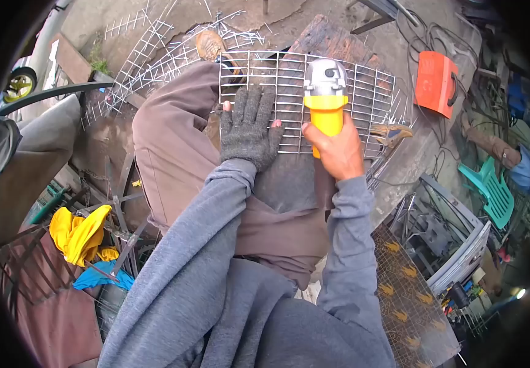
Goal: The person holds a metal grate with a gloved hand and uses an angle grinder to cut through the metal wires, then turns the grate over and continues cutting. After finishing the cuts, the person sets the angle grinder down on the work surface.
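A yellow angle grinder (326,101) with a silver head lies over a panel of welded wire mesh (367,89). My bare right hand (343,149) is wrapped round its yellow body, and the disc is hidden beneath the head. My left hand (247,127), in a dark grey glove with bare fingertips showing, rests flat on the left part of the mesh, fingers stretched out. The mesh spans across my brown trousers (179,132), with a worn wooden board (326,38) behind it.
Cut mesh pieces (145,52) and loose wire scraps (234,38) lie on the ground near a brown shoe (209,44). To the right are an orange machine (435,83) with cables and a green plastic chair (492,191). Yellow cloth (79,233) hangs on metal frames at left.
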Action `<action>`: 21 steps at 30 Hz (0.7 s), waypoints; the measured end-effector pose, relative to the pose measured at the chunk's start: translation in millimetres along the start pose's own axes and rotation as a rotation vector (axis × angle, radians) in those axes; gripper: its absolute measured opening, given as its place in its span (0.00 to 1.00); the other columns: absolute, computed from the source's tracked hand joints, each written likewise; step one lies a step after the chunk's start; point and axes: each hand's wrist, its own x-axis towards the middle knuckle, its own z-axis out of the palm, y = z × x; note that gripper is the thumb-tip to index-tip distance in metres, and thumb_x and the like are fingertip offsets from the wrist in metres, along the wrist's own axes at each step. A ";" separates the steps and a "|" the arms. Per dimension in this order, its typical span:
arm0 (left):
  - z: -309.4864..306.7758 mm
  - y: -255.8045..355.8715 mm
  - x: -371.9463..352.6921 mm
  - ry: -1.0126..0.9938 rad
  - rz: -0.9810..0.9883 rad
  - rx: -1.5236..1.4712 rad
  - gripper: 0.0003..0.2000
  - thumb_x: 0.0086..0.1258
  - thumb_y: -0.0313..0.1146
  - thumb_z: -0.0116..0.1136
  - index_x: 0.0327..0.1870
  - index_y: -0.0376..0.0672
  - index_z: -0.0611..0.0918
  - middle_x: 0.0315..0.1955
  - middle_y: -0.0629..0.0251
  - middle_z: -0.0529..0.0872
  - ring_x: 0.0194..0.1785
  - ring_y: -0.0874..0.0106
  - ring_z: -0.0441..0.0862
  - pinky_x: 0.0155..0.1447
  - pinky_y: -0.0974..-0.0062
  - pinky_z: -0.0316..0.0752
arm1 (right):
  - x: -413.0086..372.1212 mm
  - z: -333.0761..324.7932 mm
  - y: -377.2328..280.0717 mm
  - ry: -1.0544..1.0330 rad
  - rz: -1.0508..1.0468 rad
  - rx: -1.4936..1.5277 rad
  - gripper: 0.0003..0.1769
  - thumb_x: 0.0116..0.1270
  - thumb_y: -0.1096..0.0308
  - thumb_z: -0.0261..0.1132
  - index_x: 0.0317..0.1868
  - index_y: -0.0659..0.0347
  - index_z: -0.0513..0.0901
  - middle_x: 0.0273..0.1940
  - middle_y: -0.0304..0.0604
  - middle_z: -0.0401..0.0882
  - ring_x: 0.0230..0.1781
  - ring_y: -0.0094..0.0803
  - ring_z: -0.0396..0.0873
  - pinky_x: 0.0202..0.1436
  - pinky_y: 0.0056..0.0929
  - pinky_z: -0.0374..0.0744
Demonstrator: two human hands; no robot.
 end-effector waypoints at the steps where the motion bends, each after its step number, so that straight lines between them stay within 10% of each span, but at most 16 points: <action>1: -1.4 1.1 1.3 0.001 -0.005 -0.014 0.34 0.75 0.54 0.54 0.82 0.57 0.66 0.82 0.62 0.61 0.86 0.56 0.53 0.84 0.42 0.40 | -8.5 1.3 -1.0 0.041 0.027 -0.053 0.33 0.57 0.51 0.76 0.55 0.64 0.78 0.49 0.61 0.88 0.53 0.54 0.87 0.56 0.48 0.82; 5: 0.8 5.1 5.2 0.028 0.009 -0.013 0.33 0.75 0.52 0.54 0.81 0.57 0.66 0.82 0.62 0.62 0.85 0.57 0.54 0.84 0.43 0.42 | -44.3 8.5 8.3 0.141 0.043 -0.120 0.33 0.56 0.50 0.77 0.52 0.66 0.77 0.44 0.63 0.87 0.49 0.63 0.86 0.53 0.51 0.82; 7: 2.1 4.2 4.9 0.038 0.004 -0.031 0.33 0.76 0.52 0.53 0.81 0.57 0.66 0.82 0.63 0.62 0.85 0.57 0.54 0.85 0.44 0.42 | -62.5 13.5 10.5 0.155 0.074 -0.164 0.29 0.58 0.54 0.78 0.51 0.66 0.79 0.42 0.54 0.87 0.44 0.46 0.88 0.51 0.42 0.82; 9: 4.3 3.6 3.5 0.058 0.016 -0.049 0.33 0.76 0.51 0.53 0.82 0.57 0.66 0.82 0.63 0.62 0.85 0.58 0.54 0.85 0.45 0.41 | -81.4 16.6 15.8 0.145 0.116 -0.152 0.29 0.58 0.55 0.78 0.51 0.65 0.78 0.43 0.55 0.87 0.45 0.48 0.88 0.51 0.44 0.82; 10: 4.1 4.0 4.3 0.047 0.016 -0.045 0.33 0.77 0.51 0.53 0.82 0.57 0.66 0.82 0.62 0.61 0.85 0.59 0.54 0.85 0.45 0.40 | -91.0 18.6 23.7 0.148 0.088 -0.200 0.30 0.58 0.52 0.77 0.52 0.60 0.73 0.42 0.62 0.87 0.47 0.66 0.85 0.49 0.55 0.81; 21: 5.4 2.6 4.5 0.050 0.011 -0.083 0.33 0.77 0.51 0.53 0.82 0.56 0.66 0.82 0.62 0.61 0.85 0.59 0.55 0.85 0.44 0.40 | -143.7 26.5 34.8 0.139 0.175 -0.205 0.30 0.60 0.54 0.77 0.54 0.60 0.74 0.42 0.61 0.87 0.46 0.65 0.85 0.47 0.54 0.81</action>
